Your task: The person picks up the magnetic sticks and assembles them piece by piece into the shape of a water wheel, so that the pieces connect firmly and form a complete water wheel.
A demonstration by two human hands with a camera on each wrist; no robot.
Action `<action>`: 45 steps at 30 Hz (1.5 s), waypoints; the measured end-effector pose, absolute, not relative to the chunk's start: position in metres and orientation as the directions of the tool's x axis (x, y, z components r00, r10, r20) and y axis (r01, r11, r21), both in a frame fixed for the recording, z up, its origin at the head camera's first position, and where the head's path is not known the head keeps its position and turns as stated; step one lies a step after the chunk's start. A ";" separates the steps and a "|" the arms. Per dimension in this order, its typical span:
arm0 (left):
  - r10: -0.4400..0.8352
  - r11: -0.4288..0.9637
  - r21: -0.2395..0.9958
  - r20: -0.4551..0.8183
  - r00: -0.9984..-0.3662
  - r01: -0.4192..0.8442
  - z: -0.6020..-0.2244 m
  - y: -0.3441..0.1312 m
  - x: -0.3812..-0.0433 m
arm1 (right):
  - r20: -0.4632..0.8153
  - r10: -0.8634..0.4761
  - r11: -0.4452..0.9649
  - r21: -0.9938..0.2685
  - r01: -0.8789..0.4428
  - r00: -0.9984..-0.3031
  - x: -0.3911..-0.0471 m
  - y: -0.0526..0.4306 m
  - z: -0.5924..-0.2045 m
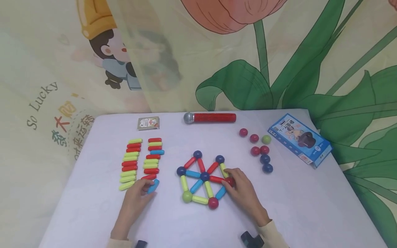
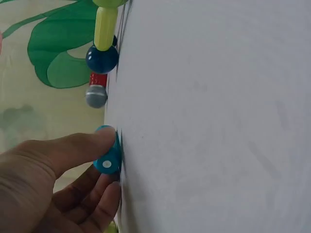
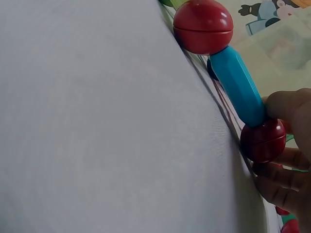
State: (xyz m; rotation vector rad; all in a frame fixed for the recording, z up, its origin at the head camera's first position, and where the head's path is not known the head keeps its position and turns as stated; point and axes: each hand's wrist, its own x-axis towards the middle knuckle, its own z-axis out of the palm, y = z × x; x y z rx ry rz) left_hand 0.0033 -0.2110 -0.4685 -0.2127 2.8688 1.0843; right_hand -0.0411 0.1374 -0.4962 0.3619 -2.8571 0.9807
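Observation:
My left hand (image 1: 134, 198) pinches a blue magnetic rod (image 1: 153, 186) between thumb and fingers, at the near end of the right-hand column of rods. In the left wrist view the rod's round end (image 2: 107, 164) shows a pale dot. My right hand (image 1: 243, 193) holds a red ball (image 3: 263, 141) at the right corner of a flat wheel-like figure of balls and rods. A blue ball (image 1: 204, 176) forms its hub, with rods running outward. A blue rod (image 3: 238, 87) links the held ball to another red ball (image 1: 213, 203) at the near edge.
Two columns of red, yellow-green and blue rods (image 1: 129, 163) lie on the left of the white table (image 1: 173, 227). Several loose balls (image 1: 255, 151) sit at the right, beside a blue box (image 1: 299, 139). A red microphone (image 1: 214, 117) and a small card box (image 1: 148, 123) lie at the back.

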 end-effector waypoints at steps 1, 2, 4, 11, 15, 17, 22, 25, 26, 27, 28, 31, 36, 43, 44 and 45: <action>-0.102 0.741 0.656 -0.104 -0.989 -0.145 -0.469 -0.210 0.003 | 0.170 -0.187 0.758 -0.602 -0.252 -0.968 -0.042 0.137 -0.497; -0.099 0.737 0.663 -0.090 -0.991 -0.134 -0.470 -0.208 0.002 | 0.165 -0.185 0.750 -0.613 -0.248 -0.969 -0.043 0.136 -0.497; -0.084 0.727 0.680 -0.048 -0.995 -0.094 -0.470 -0.205 -0.002 | 0.151 -0.184 0.742 -0.627 -0.238 -0.971 -0.046 0.136 -0.496; 0.043 0.590 0.804 0.067 -0.997 0.079 -0.445 -0.170 -0.045 | 0.045 -0.249 0.701 -0.681 -0.212 -0.967 -0.067 0.140 -0.493; 0.135 0.551 0.827 0.043 -0.990 0.111 -0.439 -0.143 -0.083 | -0.003 -0.306 0.684 -0.696 -0.218 -0.952 -0.081 0.144 -0.492; 0.177 0.555 0.822 0.031 -0.984 0.126 -0.444 -0.132 -0.100 | -0.010 -0.329 0.680 -0.696 -0.229 -0.944 -0.086 0.146 -0.491; 0.236 0.607 0.787 -0.049 -0.971 0.108 -0.459 -0.114 -0.122 | -0.032 -0.359 0.665 -0.710 -0.232 -0.933 -0.090 0.149 -0.492; 0.251 0.640 0.762 -0.093 -0.963 0.093 -0.464 -0.110 -0.124 | -0.045 -0.359 0.664 -0.714 -0.222 -0.932 -0.090 0.149 -0.491; 0.256 0.647 0.757 -0.104 -0.961 0.091 -0.464 -0.109 -0.123 | -0.046 -0.357 0.667 -0.712 -0.221 -0.933 -0.090 0.149 -0.490; 0.259 0.653 0.752 -0.113 -0.959 0.088 -0.464 -0.109 -0.123 | -0.047 -0.354 0.669 -0.711 -0.217 -0.934 -0.090 0.149 -0.490; 0.261 0.658 0.748 -0.119 -0.958 0.086 -0.464 -0.108 -0.122 | -0.049 -0.348 0.673 -0.709 -0.213 -0.936 -0.090 0.149 -0.489; 0.268 0.674 0.733 -0.122 -0.956 0.096 -0.463 -0.106 -0.121 | -0.049 -0.337 0.675 -0.708 -0.205 -0.940 -0.091 0.149 -0.487; 0.272 0.719 0.685 -0.124 -0.954 0.116 -0.462 -0.101 -0.120 | -0.042 -0.340 0.670 -0.712 -0.210 -0.940 -0.092 0.149 -0.486; 0.274 0.737 0.662 -0.111 -0.955 0.135 -0.467 -0.097 -0.119 | -0.037 -0.331 0.672 -0.711 -0.208 -0.943 -0.093 0.150 -0.486; 0.275 0.734 0.665 -0.106 -0.956 0.137 -0.468 -0.097 -0.119 | -0.038 -0.329 0.672 -0.711 -0.206 -0.943 -0.093 0.151 -0.486; 0.276 0.733 0.666 -0.104 -0.956 0.139 -0.469 -0.097 -0.119 | -0.038 -0.328 0.670 -0.714 -0.204 -0.944 -0.093 0.151 -0.486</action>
